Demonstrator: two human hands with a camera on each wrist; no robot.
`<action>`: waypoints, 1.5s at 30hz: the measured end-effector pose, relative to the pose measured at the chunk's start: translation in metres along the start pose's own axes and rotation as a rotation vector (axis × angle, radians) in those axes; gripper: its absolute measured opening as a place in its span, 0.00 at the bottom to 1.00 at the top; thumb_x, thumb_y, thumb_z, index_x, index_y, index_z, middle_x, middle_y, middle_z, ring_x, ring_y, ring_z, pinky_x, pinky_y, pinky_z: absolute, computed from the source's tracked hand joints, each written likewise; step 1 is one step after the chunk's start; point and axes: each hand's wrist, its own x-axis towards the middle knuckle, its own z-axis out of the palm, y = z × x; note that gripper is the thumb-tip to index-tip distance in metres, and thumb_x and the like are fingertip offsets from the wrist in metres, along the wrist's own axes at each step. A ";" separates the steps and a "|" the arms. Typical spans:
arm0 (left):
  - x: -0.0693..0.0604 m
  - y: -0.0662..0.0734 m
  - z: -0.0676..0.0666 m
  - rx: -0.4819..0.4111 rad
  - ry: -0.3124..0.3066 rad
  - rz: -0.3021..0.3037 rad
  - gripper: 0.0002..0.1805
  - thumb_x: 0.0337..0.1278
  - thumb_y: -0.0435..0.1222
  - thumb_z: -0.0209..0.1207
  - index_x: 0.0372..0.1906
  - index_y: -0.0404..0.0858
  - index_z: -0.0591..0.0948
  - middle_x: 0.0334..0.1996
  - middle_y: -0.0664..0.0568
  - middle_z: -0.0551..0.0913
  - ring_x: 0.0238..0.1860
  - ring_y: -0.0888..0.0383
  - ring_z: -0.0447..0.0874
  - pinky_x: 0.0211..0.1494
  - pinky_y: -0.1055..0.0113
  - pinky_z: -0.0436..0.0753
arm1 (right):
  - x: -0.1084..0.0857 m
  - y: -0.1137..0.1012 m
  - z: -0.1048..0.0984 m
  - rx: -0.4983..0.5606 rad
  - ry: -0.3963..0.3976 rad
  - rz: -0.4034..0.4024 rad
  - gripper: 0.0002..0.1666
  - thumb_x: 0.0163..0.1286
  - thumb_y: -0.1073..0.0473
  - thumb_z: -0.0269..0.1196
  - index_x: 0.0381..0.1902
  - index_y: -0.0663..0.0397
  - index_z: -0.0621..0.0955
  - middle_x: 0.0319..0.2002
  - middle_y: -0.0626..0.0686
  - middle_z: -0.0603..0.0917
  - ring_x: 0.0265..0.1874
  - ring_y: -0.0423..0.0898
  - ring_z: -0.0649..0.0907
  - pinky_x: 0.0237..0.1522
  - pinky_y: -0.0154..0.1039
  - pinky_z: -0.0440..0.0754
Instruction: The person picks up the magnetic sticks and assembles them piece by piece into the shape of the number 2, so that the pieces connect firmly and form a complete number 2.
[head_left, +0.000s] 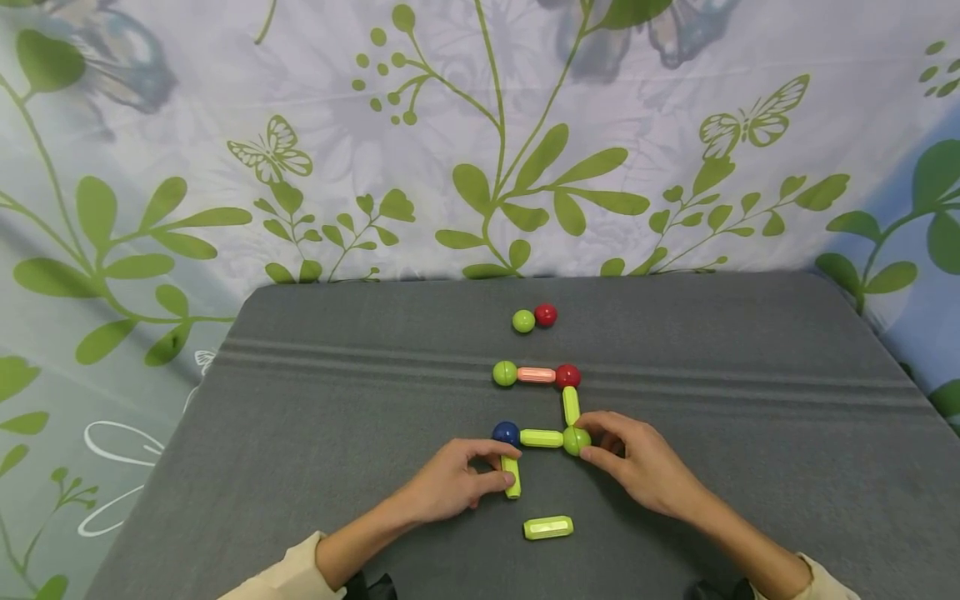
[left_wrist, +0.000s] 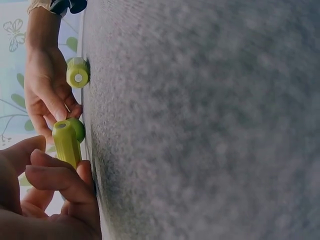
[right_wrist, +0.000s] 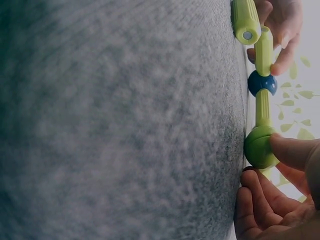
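Observation:
My left hand (head_left: 452,482) pinches a yellow-green magnetic rod (head_left: 512,477) between thumb and fingers. That rod's far end meets a blue ball (head_left: 506,432). Another yellow-green rod (head_left: 542,438) links the blue ball to a green ball (head_left: 576,441), which my right hand (head_left: 641,462) holds between thumb and fingers. From this green ball, a further yellow-green rod (head_left: 571,406) leads up to a red ball (head_left: 567,376). A pink rod (head_left: 536,375) joins the red ball to a second green ball (head_left: 505,372). In the right wrist view, the held green ball (right_wrist: 261,147) sits against the thumb.
A loose yellow-green rod (head_left: 548,527) lies on the grey cloth-covered table (head_left: 337,417), nearer the front edge. Farther back, a loose green ball (head_left: 523,321) and red ball (head_left: 546,314) sit side by side. Behind the table hangs a leaf-patterned curtain (head_left: 420,167).

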 end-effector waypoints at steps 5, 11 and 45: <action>-0.001 0.000 0.000 0.013 0.028 0.005 0.15 0.62 0.37 0.65 0.52 0.38 0.84 0.34 0.55 0.80 0.13 0.65 0.65 0.19 0.73 0.69 | 0.001 -0.002 0.001 0.001 -0.002 0.003 0.16 0.65 0.61 0.69 0.51 0.48 0.82 0.38 0.40 0.82 0.29 0.36 0.78 0.31 0.35 0.77; -0.002 0.000 -0.002 0.025 0.038 -0.002 0.13 0.61 0.34 0.65 0.50 0.39 0.84 0.35 0.54 0.80 0.13 0.65 0.64 0.19 0.73 0.67 | 0.002 -0.004 0.000 -0.008 -0.010 0.006 0.16 0.66 0.60 0.69 0.52 0.48 0.82 0.37 0.40 0.81 0.29 0.36 0.77 0.30 0.35 0.76; 0.000 0.000 -0.014 0.006 0.072 -0.011 0.11 0.67 0.37 0.61 0.50 0.39 0.84 0.35 0.53 0.81 0.16 0.62 0.68 0.21 0.70 0.72 | 0.000 -0.002 -0.001 -0.003 -0.012 0.011 0.17 0.66 0.60 0.69 0.52 0.48 0.82 0.39 0.41 0.82 0.30 0.36 0.78 0.31 0.35 0.77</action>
